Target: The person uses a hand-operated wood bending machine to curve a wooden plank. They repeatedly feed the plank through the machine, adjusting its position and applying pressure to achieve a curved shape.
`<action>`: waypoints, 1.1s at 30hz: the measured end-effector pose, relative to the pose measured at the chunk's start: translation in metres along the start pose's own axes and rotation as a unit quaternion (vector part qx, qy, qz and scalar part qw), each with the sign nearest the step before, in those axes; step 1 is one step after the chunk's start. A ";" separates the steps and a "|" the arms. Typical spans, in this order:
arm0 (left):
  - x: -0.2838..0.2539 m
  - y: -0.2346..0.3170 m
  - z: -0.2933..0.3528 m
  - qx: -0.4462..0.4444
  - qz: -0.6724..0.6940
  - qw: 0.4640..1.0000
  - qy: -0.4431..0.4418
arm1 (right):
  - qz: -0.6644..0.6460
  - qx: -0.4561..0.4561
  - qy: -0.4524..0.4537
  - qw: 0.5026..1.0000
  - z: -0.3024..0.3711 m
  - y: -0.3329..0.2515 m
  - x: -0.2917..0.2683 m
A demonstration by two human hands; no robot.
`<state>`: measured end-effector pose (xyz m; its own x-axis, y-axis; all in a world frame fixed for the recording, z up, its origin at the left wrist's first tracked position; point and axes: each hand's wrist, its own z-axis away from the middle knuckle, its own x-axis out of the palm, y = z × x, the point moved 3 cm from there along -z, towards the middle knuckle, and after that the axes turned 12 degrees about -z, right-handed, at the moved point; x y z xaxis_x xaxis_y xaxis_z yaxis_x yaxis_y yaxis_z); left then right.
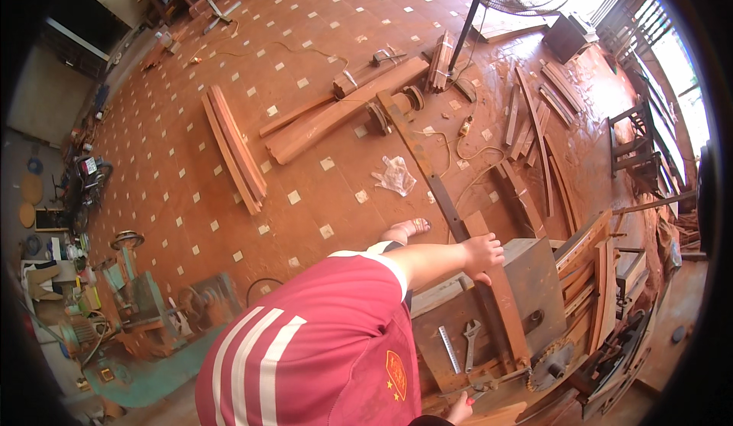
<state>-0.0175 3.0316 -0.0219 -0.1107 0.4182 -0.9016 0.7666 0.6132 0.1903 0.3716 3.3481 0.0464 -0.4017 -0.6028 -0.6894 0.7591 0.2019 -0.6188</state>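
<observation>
My left hand (pixel 482 256) is closed over a reddish wooden bar (pixel 507 304), fingers wrapped across its upper end. The bar lies slanted over a grey metal machine top (pixel 534 273), its lower end near a toothed circular saw blade (pixel 551 365). Low in the picture, my right hand (pixel 459 409) is partly cut off, its fingers closed near small metal parts (pixel 482 387) by the bar's lower end; what they hold is unclear. An adjustable wrench (pixel 471 342) and a steel ruler (pixel 449 350) lie left of the bar.
A long dark metal bar with holes (pixel 431 178) runs from the bench to a spool-like wheel (pixel 412 98). Wooden beams (pixel 343 113) lie on the tiled floor, with a plastic bag (pixel 395 175) nearby. Stacked timber (pixel 603 288) stands right; a green machine (pixel 137 380) is lower left.
</observation>
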 end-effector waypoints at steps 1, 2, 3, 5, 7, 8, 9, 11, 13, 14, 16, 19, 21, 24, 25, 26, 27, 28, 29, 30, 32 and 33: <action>-0.001 0.001 -0.001 0.003 -0.003 1.000 -0.003 | -0.007 0.020 -0.009 1.000 0.007 -0.010 0.001; -0.002 0.001 -0.001 0.006 -0.007 1.000 -0.005 | -0.010 0.040 -0.019 0.999 0.013 -0.018 -0.001; -0.005 0.002 -0.001 0.005 -0.004 1.000 -0.011 | -0.014 0.060 -0.029 0.998 0.020 -0.027 -0.003; -0.006 0.002 -0.002 0.005 -0.005 1.000 -0.023 | -0.024 0.100 -0.050 0.993 0.028 -0.045 -0.007; -0.005 0.001 -0.001 0.004 0.002 1.000 -0.016 | -0.034 0.138 -0.065 0.988 0.036 -0.064 -0.014; -0.002 0.000 -0.001 0.003 0.005 1.000 -0.012 | -0.037 0.153 -0.073 0.985 0.039 -0.073 -0.016; -0.001 0.000 -0.001 0.003 0.003 1.000 -0.015 | -0.040 0.170 -0.080 0.981 0.043 -0.082 -0.020; -0.002 0.001 -0.001 0.000 0.000 1.000 -0.019 | -0.043 0.199 -0.094 0.974 0.049 -0.098 -0.029; -0.007 0.002 -0.003 0.001 0.000 1.000 -0.021 | -0.040 0.222 -0.114 0.967 0.050 -0.116 -0.040; -0.006 0.002 -0.003 0.001 -0.004 1.000 -0.024 | -0.034 0.235 -0.128 0.963 0.047 -0.125 -0.045; -0.006 0.001 -0.003 0.000 -0.008 1.000 -0.026 | -0.013 0.261 -0.169 0.951 0.037 -0.147 -0.055; -0.002 0.003 -0.004 0.000 -0.003 1.000 -0.020 | -0.024 0.275 -0.240 0.931 -0.015 -0.129 -0.066; -0.002 0.002 -0.006 0.003 0.002 1.000 -0.018 | -0.033 0.283 -0.242 0.928 -0.040 -0.114 -0.071; -0.006 0.000 -0.010 0.001 0.001 1.000 -0.028 | -0.026 0.225 -0.208 0.952 -0.046 -0.114 -0.072; -0.007 -0.001 -0.011 0.001 -0.003 1.000 -0.031 | 0.001 0.201 -0.178 0.963 -0.043 -0.116 -0.069; -0.008 -0.002 -0.014 0.002 -0.005 0.999 -0.042 | 0.025 0.184 -0.152 0.971 -0.039 -0.120 -0.066; -0.007 -0.002 -0.015 0.002 -0.006 0.999 -0.043 | 0.046 0.174 -0.127 0.976 -0.034 -0.121 -0.064; -0.007 -0.002 -0.016 0.003 -0.006 0.999 -0.043 | 0.065 0.167 -0.108 0.978 -0.031 -0.124 -0.062; -0.006 -0.003 -0.017 0.003 -0.006 0.999 -0.043 | 0.079 0.162 -0.092 0.979 -0.029 -0.126 -0.058; -0.006 -0.003 -0.018 0.004 -0.008 0.999 -0.041 | 0.088 0.159 -0.078 0.980 -0.026 -0.126 -0.057; -0.006 -0.004 -0.018 0.005 -0.011 0.999 -0.038 | 0.096 0.154 -0.060 0.982 -0.023 -0.124 -0.056; -0.004 -0.004 -0.018 0.007 -0.015 0.999 -0.041 | 0.095 0.153 -0.057 0.982 -0.022 -0.122 -0.055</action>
<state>-0.0319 3.0395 -0.0116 -0.0825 0.3431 -0.9357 0.7731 0.6145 0.1571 0.2894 3.3737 0.1513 -0.1908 -0.6620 -0.7248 0.9404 0.0884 -0.3283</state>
